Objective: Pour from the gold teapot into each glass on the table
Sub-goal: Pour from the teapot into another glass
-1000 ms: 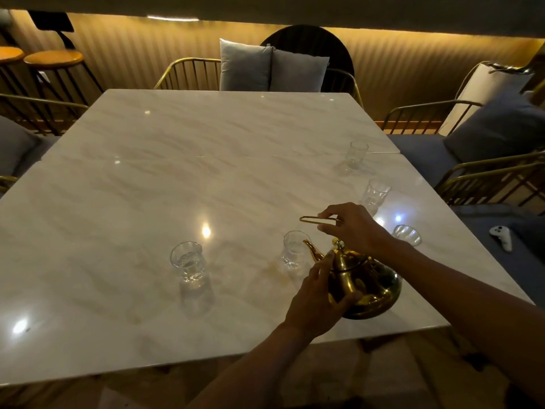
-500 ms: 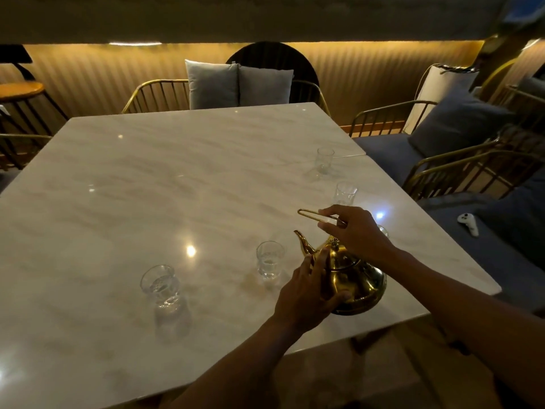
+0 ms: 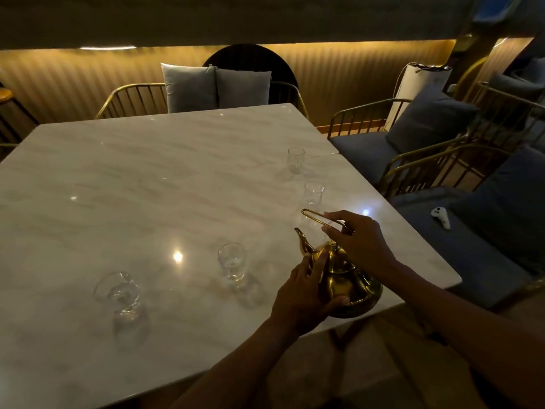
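teapot (image 3: 348, 278): polished gold. table (image 3: 147, 178): pale grey-white marble, faint streaked veining. glasses, e.g. (image 3: 232, 261): clear. chair frames (image 3: 362, 113): gold. cushions (image 3: 188, 87): light grey. wall (image 3: 339, 69): ribbed amber.

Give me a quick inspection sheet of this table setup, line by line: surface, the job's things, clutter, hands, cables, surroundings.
Surface: marble table, glossy, with light reflections.
Job's things: gold teapot near the table's near right edge, spout towards the middle glass; near left glass; right glass; far glass. All four upright.
Clutter: nothing seen.
Hands: left hand against the teapot's body; right hand pinching the wire handle.
Cables: nothing seen.
Surroundings: gold-framed chairs with grey cushions; white controller on the blue seat at right.
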